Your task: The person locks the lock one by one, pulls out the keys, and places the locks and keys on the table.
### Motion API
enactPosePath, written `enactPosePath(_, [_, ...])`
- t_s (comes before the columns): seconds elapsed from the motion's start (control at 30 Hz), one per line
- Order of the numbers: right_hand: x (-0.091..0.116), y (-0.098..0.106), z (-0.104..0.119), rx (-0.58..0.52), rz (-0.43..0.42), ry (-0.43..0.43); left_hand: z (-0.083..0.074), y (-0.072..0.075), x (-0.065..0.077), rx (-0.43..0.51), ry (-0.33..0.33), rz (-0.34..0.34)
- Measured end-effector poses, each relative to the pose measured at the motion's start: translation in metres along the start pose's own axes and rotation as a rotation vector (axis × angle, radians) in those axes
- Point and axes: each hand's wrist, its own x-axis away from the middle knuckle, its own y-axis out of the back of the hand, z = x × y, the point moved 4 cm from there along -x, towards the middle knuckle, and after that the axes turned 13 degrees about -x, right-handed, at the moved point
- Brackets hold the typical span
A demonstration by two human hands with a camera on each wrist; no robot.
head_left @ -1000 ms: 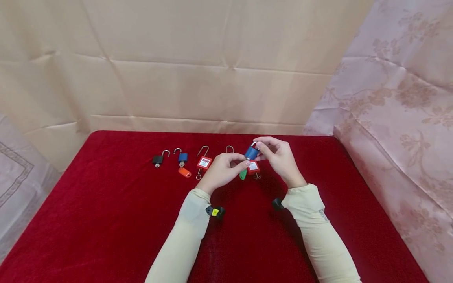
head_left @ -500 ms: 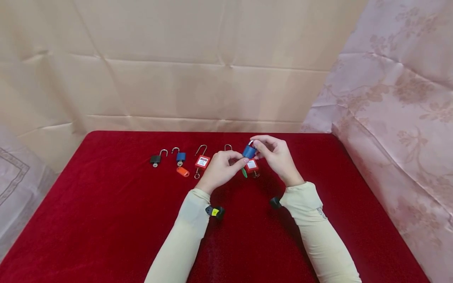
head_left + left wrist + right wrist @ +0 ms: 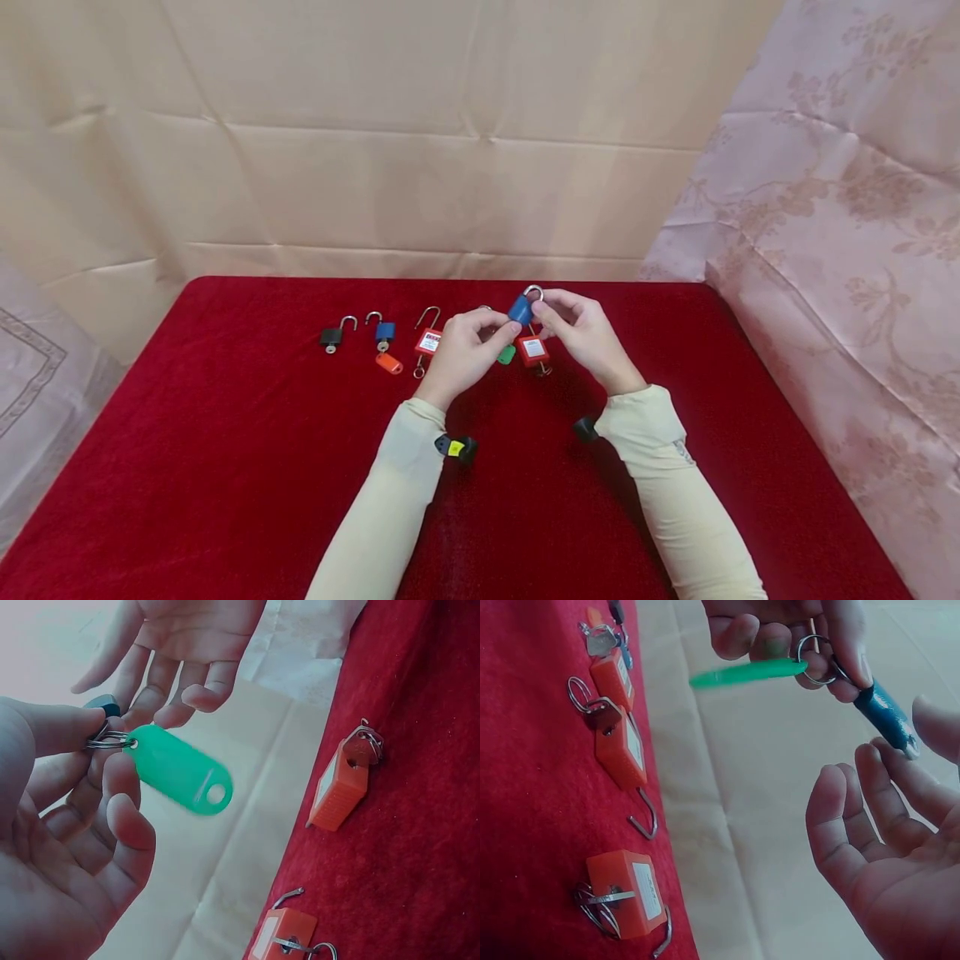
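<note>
Blue padlock (image 3: 521, 309) rising since the earlier frame, left hand (image 3: 463, 352) pinching its lower end, right hand (image 3: 595, 343) holding loose fingers beside it.

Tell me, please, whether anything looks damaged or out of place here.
Nothing stands out: no visible damage or spill. The held blue padlock and the green tag look intact where uncovered. The black padlock lies open but not visibly broken.

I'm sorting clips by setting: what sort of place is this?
Probably an indoor corner dressed for filming or a demonstration, though I can't be sure: a red-covered table stands before a creased beige drape, with a flowered drape along the right.
</note>
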Motion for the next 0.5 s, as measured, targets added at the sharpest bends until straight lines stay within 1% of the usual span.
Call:
enactPosePath(0.17, [-0.0004, -0.0003, -0.0029, 0.026, 0.017, 0.001, -0.0021, -0.0016, 0.0, -0.021, -0.007, -0.013])
enactPosePath(0.37, [-0.0007, 0.001, -0.0039, 0.044, 0.024, -0.01, -0.0026, -0.0017, 0.0008, -0.033, -0.002, -0.008])
enactPosePath(0.47, [-0.0006, 0.0005, -0.0016, 0.059, 0.021, -0.01, -0.0027, -0.0015, 0.001, -0.036, -0.001, -0.002])
enactPosePath(0.5, [0.0003, -0.0012, 0.0025, 0.067, 0.022, -0.008, -0.0027, -0.0016, 0.001, -0.037, 0.0, 0.002])
